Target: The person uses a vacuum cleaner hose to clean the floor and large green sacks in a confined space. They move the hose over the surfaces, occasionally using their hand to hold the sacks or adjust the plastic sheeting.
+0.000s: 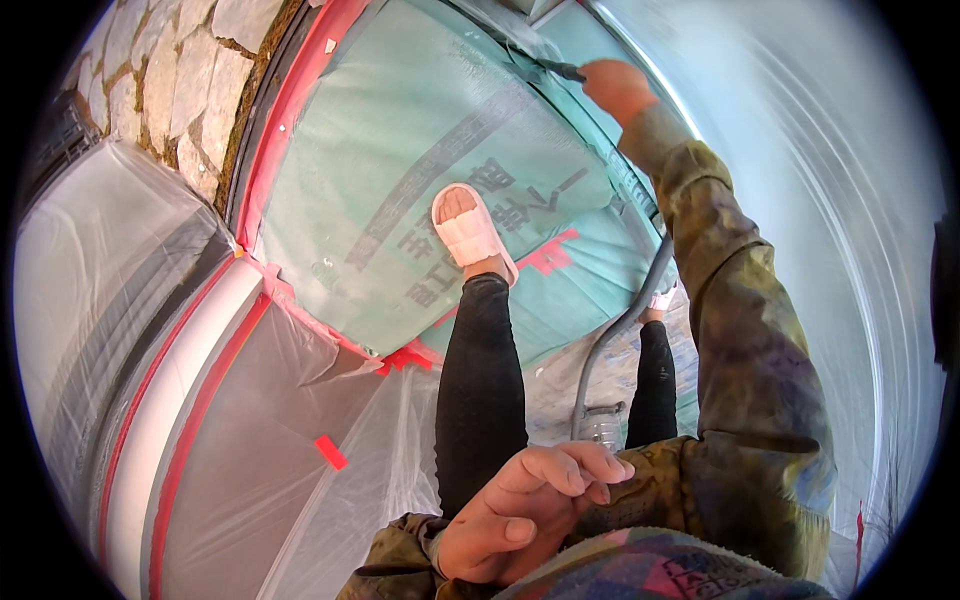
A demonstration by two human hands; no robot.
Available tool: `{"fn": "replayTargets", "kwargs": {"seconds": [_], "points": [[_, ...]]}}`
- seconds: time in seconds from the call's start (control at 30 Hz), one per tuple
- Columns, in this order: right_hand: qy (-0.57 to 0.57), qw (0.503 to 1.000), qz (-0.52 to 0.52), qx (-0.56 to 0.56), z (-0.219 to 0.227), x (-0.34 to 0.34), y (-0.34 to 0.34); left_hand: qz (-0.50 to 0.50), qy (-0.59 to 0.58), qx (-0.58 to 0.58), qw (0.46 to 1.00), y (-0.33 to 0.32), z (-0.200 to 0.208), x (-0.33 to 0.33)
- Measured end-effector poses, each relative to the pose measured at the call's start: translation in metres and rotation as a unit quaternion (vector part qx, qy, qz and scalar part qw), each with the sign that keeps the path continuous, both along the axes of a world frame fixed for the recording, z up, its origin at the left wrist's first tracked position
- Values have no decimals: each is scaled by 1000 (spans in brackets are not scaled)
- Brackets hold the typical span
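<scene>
- While our right hand point(615, 88) reaches far out, it grips a slim dark tool point(560, 70) against the clear plastic sheeting point(480, 110) by the wall.
- Sheeting looks light, slippery (pinch an edge).
- Left hand point(525, 510) is loosely curled, holding nothing.

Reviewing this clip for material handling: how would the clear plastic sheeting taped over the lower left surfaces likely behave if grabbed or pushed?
The clear plastic sheeting looks thin and floppy: it wrinkles and sags between the red tape lines, so it would probably bunch up. It seems very light and likely slippery, given its glossy sheen. It may tear or pull free at the tape if tugged.
</scene>
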State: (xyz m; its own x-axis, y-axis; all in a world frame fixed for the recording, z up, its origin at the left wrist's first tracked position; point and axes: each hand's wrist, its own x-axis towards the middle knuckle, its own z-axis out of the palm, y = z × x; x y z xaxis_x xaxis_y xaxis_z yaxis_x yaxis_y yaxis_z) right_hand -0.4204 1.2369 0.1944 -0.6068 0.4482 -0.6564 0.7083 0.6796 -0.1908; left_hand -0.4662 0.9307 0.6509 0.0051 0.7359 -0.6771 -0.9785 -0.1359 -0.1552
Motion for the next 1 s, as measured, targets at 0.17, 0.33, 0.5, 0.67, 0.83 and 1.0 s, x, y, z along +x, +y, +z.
{"fn": "replayTargets", "kwargs": {"seconds": [0.17,0.33,0.5,0.67,0.83,1.0], "points": [[134,987,-60,61,29,-24,21,14,5,-1,1000,0,0,-4],[107,982,-136,78,61,54,-11,32,4,2,999,1,1,-5],[6,979,-181,96,91,124,-35,38,8,8,999,-2,0,-3],[-151,979,-136,22,84,183,-26,38,0,6,999,3,0,-3],[-12,973,-208,104,118,168,-48,51,5,3,999,3,0,3],[45,975,-193,102,53,98,4,-57,45,-42,996,14,3,-1]]}}
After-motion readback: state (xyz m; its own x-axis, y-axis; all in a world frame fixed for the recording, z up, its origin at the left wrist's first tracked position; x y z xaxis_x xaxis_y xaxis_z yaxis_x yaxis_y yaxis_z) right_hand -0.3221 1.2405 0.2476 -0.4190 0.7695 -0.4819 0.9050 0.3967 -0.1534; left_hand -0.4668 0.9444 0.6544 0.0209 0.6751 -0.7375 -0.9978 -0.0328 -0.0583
